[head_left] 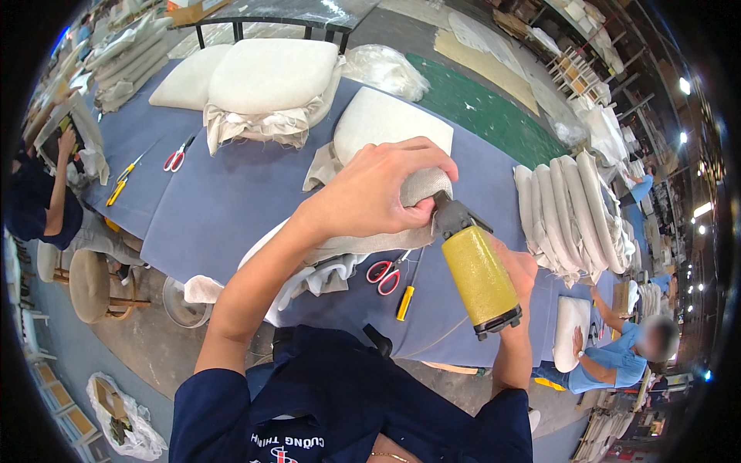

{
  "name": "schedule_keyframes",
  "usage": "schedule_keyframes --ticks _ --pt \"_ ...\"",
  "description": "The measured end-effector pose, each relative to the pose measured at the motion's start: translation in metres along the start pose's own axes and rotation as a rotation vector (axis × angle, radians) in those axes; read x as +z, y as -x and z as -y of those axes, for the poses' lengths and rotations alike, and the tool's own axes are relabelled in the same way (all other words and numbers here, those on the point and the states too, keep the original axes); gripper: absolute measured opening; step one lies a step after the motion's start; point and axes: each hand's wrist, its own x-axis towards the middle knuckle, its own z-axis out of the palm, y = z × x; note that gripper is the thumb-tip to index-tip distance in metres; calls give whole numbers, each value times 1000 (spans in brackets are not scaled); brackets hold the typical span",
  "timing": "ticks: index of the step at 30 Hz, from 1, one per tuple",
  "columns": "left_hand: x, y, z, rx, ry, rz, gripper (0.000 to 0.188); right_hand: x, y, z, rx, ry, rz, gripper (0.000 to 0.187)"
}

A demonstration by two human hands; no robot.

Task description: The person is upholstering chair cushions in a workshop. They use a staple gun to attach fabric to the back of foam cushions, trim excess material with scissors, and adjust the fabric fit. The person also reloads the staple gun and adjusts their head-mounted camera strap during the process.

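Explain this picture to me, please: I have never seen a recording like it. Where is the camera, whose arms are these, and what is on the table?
There is no machine here: a person works with two bare hands. The one picture comes from a wide fisheye camera worn on that person's head, looking down, so straight edges bend near the rim. The left hand presses beige fabric down over a padded seat cushion. The right hand grips a yellow-bodied tool, its dark nose against the fabric; it looks like a staple gun, though I cannot be sure. On the blue-grey table lie red-handled scissors and a yellow-handled tool near the hands, a second pair of scissors farther back, stacked cushions and a row of cushions to the right. Other people work at the edges.
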Motion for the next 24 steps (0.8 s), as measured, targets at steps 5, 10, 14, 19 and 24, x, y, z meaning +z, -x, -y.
schedule_keyframes --ticks 5,10,14,19,24 --pt "0 1 -2 -7 -21 9 36 8 5 -5 -90 106 -100 40" --pt "-1 1 -2 -26 -9 17 36 9 6 -4 -107 142 -118 41" --pt "-3 1 -4 -52 -28 38 37 10 5 -5 -110 147 -112 40" --pt "-2 2 -8 -52 -14 41 35 4 2 -6 -143 203 -62 40" --pt "-2 4 -11 -100 70 66 39 4 9 -6 -114 191 -28 41"
